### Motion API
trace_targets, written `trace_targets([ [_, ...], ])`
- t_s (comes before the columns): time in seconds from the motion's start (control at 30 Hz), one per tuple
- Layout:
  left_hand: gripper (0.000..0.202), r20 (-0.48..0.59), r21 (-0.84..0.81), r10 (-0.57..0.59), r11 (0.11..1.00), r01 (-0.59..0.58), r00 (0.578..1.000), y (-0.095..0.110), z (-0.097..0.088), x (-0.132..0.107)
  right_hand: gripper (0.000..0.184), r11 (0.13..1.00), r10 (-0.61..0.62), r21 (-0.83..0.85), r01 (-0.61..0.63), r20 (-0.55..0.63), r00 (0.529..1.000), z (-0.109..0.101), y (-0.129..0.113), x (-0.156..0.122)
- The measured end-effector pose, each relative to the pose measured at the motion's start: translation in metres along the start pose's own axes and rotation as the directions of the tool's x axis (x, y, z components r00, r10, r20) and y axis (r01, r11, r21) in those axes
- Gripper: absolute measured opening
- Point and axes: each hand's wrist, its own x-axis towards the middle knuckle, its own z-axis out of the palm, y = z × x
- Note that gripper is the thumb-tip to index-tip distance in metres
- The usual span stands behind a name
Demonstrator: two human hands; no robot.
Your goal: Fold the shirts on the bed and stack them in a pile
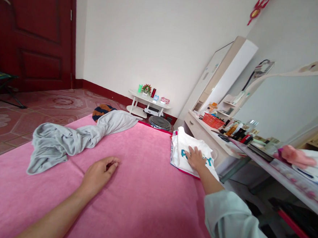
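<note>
Presumably to keep it flat, the right hand (195, 158) lies spread on the white shirt (184, 138) topping a pile (172, 154) by the pink bed's (148, 190) far right corner; the left hand (99, 171) curls loosely, its grip unclear, and grey cloth (85, 138) bunches along the left edge

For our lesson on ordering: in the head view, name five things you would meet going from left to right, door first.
Dark red door → left hand → low white table → folded white garment, with the right hand on it → mirror.
</note>
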Motion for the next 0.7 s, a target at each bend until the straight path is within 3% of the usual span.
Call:
trace_targets([
  [0.13, 0.031, 0.016, -0.009, 0.009, 1.0, -0.009, 1.0, -0.003, 0.0, 0.001, 0.059, 0.998, 0.055, -0.011, -0.059, -0.206, 0.977, 0.009, -0.007, -0.036],
  [0.33, 0.033, 0.031, -0.071, 0.023, 0.997, -0.021, 0.999, -0.006, 0.0, 0.002, 0.063, 0.996, 0.061, 0.066, -0.057, -0.048, 0.997, 0.001, -0.027, -0.093],
  [0.43, 0.035, 0.051, -0.097, 0.04, 0.995, -0.035, 0.998, -0.008, 0.0, 0.002, 0.066, 0.976, -0.141, 0.173, 0.133, 0.034, 0.989, -0.013, -0.059, -0.134],
  [0.57, 0.036, 0.062, -0.127, 0.081, 0.989, -0.073, 0.995, -0.008, -0.002, 0.0, 0.068, 0.839, -0.462, 0.399, 0.369, 0.165, 0.872, -0.021, -0.111, -0.2],
  [0.63, 0.036, 0.074, -0.147, 0.11, 0.984, -0.098, 0.991, -0.006, -0.004, -0.002, 0.064, 0.778, -0.544, 0.452, 0.436, 0.14, 0.827, -0.023, -0.13, -0.224],
  [0.7, 0.034, 0.089, -0.152, 0.14, 0.98, -0.125, 0.986, -0.002, -0.007, -0.004, 0.057, 0.735, -0.579, 0.469, 0.49, 0.058, 0.813, -0.025, -0.14, -0.237],
])
